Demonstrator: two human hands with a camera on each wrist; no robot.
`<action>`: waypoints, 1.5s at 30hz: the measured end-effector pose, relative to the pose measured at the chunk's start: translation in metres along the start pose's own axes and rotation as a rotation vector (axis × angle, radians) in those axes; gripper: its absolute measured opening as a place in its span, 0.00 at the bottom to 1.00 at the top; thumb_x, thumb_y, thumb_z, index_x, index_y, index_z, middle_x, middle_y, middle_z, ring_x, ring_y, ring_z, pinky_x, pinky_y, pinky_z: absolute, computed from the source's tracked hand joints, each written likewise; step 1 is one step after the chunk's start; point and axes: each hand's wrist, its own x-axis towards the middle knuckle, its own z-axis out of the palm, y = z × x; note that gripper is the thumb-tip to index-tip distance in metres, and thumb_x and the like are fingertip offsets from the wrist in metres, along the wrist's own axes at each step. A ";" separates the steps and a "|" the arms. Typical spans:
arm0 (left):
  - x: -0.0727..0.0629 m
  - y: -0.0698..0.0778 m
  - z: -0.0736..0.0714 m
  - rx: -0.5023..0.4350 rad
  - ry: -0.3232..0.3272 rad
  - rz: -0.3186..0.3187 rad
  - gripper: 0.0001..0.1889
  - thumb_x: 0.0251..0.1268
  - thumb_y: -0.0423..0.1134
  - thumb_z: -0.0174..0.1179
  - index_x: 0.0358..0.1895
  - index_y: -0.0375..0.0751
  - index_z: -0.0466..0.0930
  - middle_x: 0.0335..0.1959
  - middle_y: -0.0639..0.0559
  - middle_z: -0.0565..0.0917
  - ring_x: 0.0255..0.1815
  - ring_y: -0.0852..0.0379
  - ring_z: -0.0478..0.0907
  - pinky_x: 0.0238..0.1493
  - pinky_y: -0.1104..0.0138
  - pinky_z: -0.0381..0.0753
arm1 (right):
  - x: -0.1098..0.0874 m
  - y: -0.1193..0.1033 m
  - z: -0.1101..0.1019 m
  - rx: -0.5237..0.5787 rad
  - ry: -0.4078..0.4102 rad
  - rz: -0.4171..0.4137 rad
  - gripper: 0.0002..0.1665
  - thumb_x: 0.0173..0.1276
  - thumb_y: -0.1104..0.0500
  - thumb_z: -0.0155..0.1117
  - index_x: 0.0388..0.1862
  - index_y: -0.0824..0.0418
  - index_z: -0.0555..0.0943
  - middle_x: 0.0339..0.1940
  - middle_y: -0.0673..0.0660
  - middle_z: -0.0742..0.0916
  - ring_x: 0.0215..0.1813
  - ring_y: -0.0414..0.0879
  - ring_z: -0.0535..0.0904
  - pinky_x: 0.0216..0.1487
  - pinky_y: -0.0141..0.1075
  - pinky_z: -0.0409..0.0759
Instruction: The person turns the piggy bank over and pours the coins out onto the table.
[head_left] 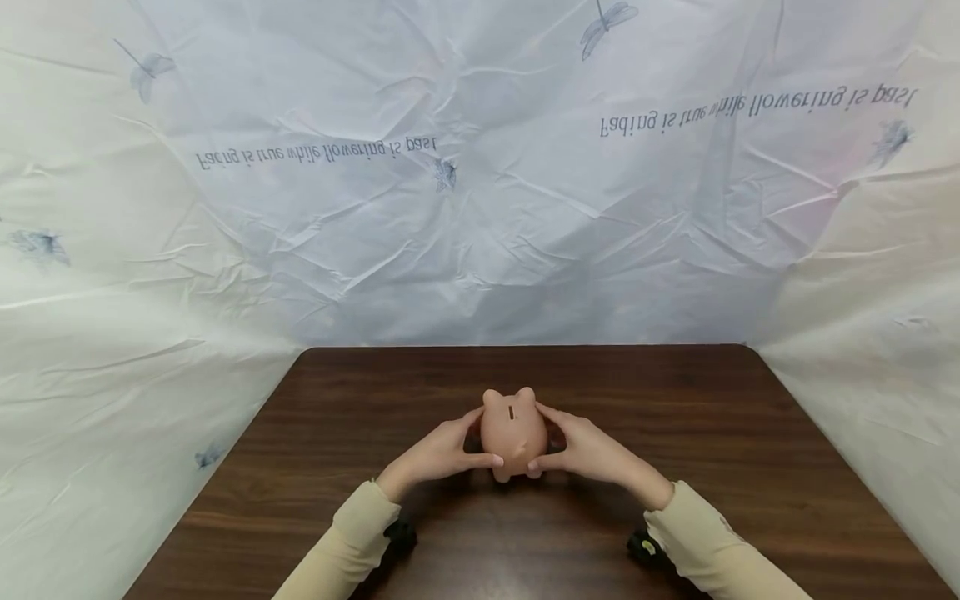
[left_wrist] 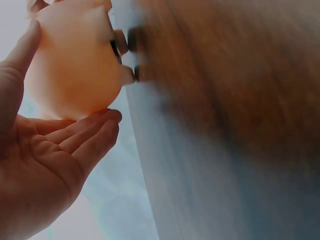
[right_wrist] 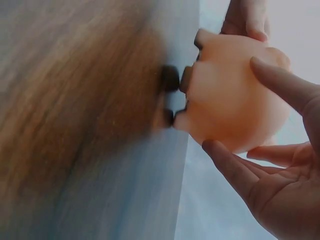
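A pink piggy bank with a dark coin slot on top sits between both hands in the middle of the head view. My left hand holds its left side, thumb towards me and fingers around the far side. On the right side, my right hand grips it in the same way. Stubby feet under the piggy bank show in the left wrist view, right by the tabletop. The piggy bank also shows its feet in the right wrist view; whether they touch the table I cannot tell.
The dark brown wooden table has a glossy surface and rounded far corners. White crinkled sheeting with printed lettering and insects hangs behind it and along both sides. A black object shows under the left wrist, another black object under the right.
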 end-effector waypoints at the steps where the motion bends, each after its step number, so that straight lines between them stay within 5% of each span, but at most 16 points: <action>1: -0.001 0.001 0.000 -0.003 -0.007 0.004 0.48 0.64 0.63 0.65 0.81 0.48 0.53 0.67 0.58 0.76 0.63 0.62 0.75 0.59 0.59 0.77 | -0.001 0.000 -0.001 0.025 -0.007 0.009 0.58 0.63 0.44 0.75 0.82 0.62 0.54 0.73 0.63 0.73 0.67 0.55 0.76 0.59 0.48 0.79; 11: -0.002 0.007 0.003 -0.026 -0.040 -0.025 0.35 0.73 0.62 0.56 0.74 0.43 0.67 0.58 0.55 0.83 0.54 0.63 0.81 0.53 0.64 0.80 | -0.013 0.000 -0.005 0.052 -0.031 0.067 0.48 0.70 0.42 0.68 0.78 0.65 0.62 0.59 0.58 0.84 0.58 0.49 0.82 0.51 0.39 0.82; 19: -0.001 0.016 0.003 -0.083 0.010 -0.085 0.30 0.77 0.65 0.47 0.54 0.41 0.83 0.33 0.56 0.87 0.34 0.56 0.85 0.39 0.63 0.84 | -0.015 0.001 -0.006 0.073 -0.032 0.128 0.40 0.78 0.40 0.56 0.73 0.69 0.68 0.47 0.54 0.88 0.44 0.47 0.86 0.45 0.42 0.83; 24: -0.001 0.020 0.005 -0.181 0.010 -0.141 0.33 0.77 0.67 0.42 0.37 0.44 0.88 0.25 0.49 0.87 0.29 0.49 0.86 0.35 0.60 0.86 | -0.016 -0.001 -0.008 0.197 -0.060 0.180 0.37 0.80 0.40 0.51 0.69 0.71 0.73 0.43 0.56 0.88 0.42 0.49 0.86 0.44 0.43 0.85; 33: 0.001 0.019 0.012 -0.233 -0.034 -0.173 0.41 0.78 0.69 0.36 0.26 0.42 0.89 0.23 0.46 0.87 0.26 0.48 0.86 0.31 0.59 0.86 | -0.020 0.006 -0.011 0.306 -0.103 0.239 0.37 0.82 0.37 0.43 0.48 0.67 0.85 0.33 0.62 0.89 0.36 0.56 0.87 0.40 0.45 0.86; 40: 0.001 0.012 0.012 -0.193 -0.046 -0.156 0.37 0.79 0.66 0.39 0.32 0.41 0.88 0.25 0.47 0.87 0.29 0.52 0.86 0.33 0.61 0.86 | -0.020 0.014 -0.011 0.367 -0.090 0.265 0.39 0.82 0.36 0.42 0.52 0.70 0.83 0.35 0.62 0.89 0.38 0.56 0.88 0.41 0.45 0.87; 45: -0.001 0.011 0.008 -0.114 0.025 -0.107 0.28 0.79 0.64 0.43 0.44 0.45 0.83 0.32 0.49 0.86 0.33 0.52 0.84 0.37 0.61 0.83 | -0.022 0.015 -0.010 0.400 -0.105 0.239 0.39 0.83 0.38 0.42 0.65 0.72 0.74 0.38 0.61 0.89 0.42 0.57 0.87 0.44 0.45 0.86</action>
